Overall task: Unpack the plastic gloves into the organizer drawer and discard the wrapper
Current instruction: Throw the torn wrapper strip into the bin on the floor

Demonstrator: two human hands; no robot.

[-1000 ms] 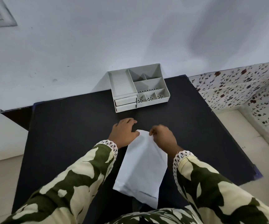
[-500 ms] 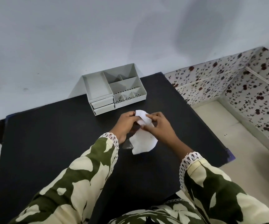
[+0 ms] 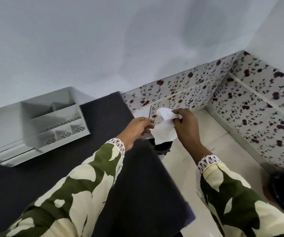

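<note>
Both hands are up past the table's (image 3: 103, 168) right edge, close together. I see my right hand (image 3: 186, 127) clamped on the crumpled white wrapper (image 3: 166, 132), which hangs below its fingers. My left hand (image 3: 137, 130) pinches something clear and thin beside it; I cannot tell what. Well to the left of both sits the grey organizer (image 3: 35, 124).

We have only our one head-worn view, looking down and rightward past the black table's (image 3: 129, 185) right edge onto the tiled floor (image 3: 214, 134), close above our arms, apparently blurred by motion.
</note>
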